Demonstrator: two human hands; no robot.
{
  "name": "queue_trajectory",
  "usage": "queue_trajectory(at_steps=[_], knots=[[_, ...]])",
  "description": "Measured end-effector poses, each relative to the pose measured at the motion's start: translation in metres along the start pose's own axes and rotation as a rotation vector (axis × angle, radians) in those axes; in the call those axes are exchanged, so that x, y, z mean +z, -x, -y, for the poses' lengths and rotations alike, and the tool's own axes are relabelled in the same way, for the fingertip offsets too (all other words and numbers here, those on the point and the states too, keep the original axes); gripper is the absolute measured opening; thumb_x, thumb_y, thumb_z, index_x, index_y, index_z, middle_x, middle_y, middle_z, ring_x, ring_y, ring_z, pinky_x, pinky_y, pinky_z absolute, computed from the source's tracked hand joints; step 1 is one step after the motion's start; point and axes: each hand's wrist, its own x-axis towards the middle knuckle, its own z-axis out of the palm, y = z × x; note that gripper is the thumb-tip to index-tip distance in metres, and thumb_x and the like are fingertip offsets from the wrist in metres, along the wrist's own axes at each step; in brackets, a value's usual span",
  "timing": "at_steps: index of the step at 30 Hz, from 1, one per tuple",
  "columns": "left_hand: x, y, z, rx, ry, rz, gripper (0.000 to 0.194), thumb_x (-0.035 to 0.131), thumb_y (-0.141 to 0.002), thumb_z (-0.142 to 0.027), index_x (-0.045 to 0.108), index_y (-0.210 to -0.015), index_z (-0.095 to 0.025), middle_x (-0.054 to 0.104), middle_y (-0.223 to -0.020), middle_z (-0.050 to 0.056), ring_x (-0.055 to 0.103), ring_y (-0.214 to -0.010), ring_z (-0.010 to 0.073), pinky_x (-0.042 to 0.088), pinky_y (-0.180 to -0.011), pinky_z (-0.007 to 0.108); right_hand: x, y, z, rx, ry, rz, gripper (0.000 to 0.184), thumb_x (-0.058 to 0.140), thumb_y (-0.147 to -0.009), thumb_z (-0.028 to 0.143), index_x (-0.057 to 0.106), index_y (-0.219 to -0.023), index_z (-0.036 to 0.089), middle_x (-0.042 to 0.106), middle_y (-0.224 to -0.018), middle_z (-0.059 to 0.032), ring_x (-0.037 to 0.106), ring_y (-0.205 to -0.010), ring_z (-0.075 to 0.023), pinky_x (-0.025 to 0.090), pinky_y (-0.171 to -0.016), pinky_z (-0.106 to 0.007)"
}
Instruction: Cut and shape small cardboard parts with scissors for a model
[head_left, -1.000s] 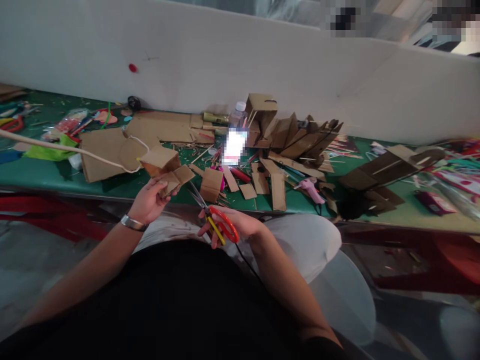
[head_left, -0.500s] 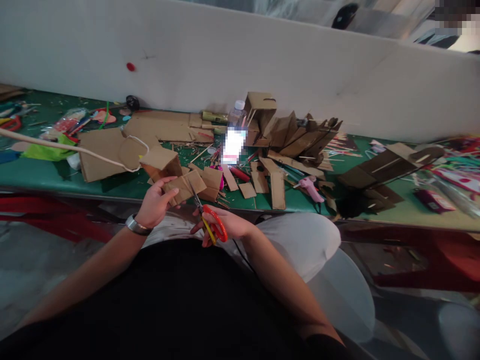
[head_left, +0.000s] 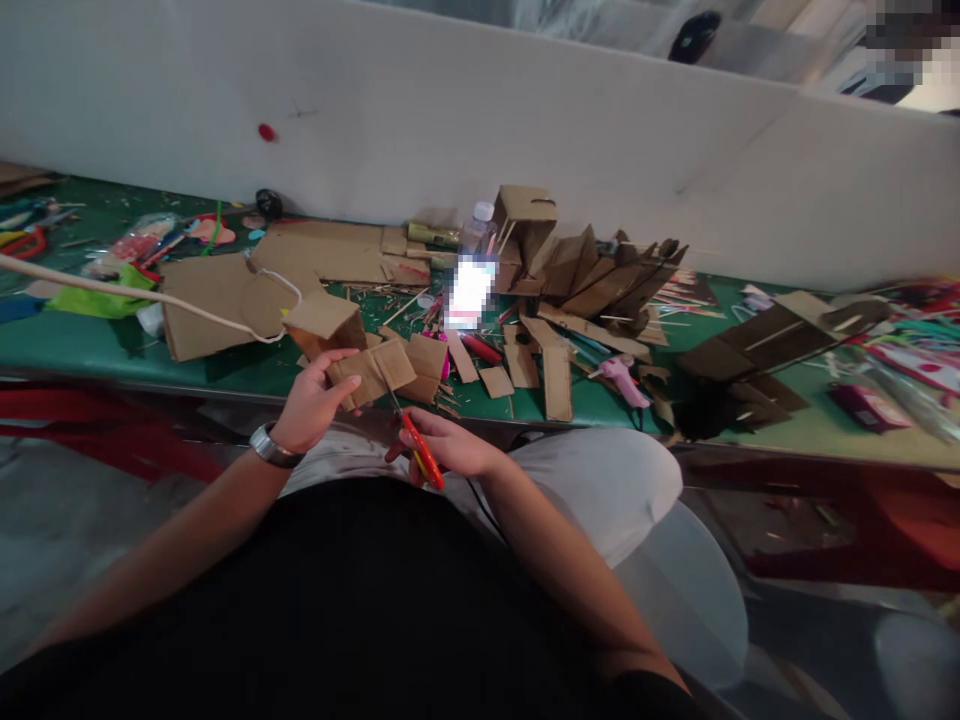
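Observation:
My left hand [head_left: 311, 405], with a metal watch on its wrist, grips a folded brown cardboard piece [head_left: 373, 369] just in front of the green table's near edge. My right hand [head_left: 448, 447] is closed round the red and yellow handles of a pair of scissors [head_left: 415, 447]. The scissor blades point up and left into the lower edge of the cardboard piece. Both hands are above my lap, close together.
The green table [head_left: 90, 345] is littered with cardboard sheets [head_left: 217, 300], strips and folded stacks [head_left: 607, 275]. A clear bottle [head_left: 476, 228], a pink glue gun [head_left: 622, 378] and a white cord [head_left: 112, 292] lie there. A white wall panel [head_left: 450, 120] stands behind.
My right hand moved left and up, bringing the scissors against the cardboard; the handles have closed together. My left hand shifted the cardboard slightly right.

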Motion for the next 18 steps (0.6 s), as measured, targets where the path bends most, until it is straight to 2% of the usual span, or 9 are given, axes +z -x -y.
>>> queue_trajectory(at_steps=[9, 13, 18], knots=[[0.0008, -0.0003, -0.0022, 0.037, 0.003, -0.003, 0.057, 0.085, -0.08, -0.031, 0.065, -0.133, -0.023, 0.075, -0.108, 0.007, 0.076, -0.069, 0.0204, 0.061, -0.049, 0.028, 0.0011, -0.0032, -0.0012, -0.038, -0.035, -0.041, 0.057, 0.074, -0.091, 0.066, 0.051, -0.124, 0.025, 0.074, -0.1, -0.0015, 0.067, -0.053, -0.011, 0.047, -0.039, -0.019], [0.0021, 0.001, -0.0056, 0.038, 0.052, -0.025, 0.055, 0.083, -0.081, -0.028, 0.066, -0.133, -0.024, 0.074, -0.109, 0.007, 0.074, -0.068, 0.0182, 0.059, -0.048, 0.026, 0.0032, 0.0001, 0.0018, -0.056, -0.031, -0.067, 0.053, 0.07, -0.096, 0.065, 0.054, -0.127, 0.024, 0.073, -0.099, -0.002, 0.064, -0.055, -0.0089, 0.048, -0.043, -0.018], [0.0031, 0.0003, -0.006, 0.052, 0.061, -0.027, 0.055, 0.082, -0.083, -0.03, 0.065, -0.134, -0.026, 0.073, -0.106, 0.006, 0.072, -0.067, 0.0178, 0.057, -0.05, 0.025, 0.0056, -0.0006, -0.0005, -0.082, -0.032, -0.088, 0.056, 0.067, -0.096, 0.069, 0.056, -0.128, 0.024, 0.071, -0.099, -0.0021, 0.062, -0.055, -0.0083, 0.042, -0.041, -0.018]])
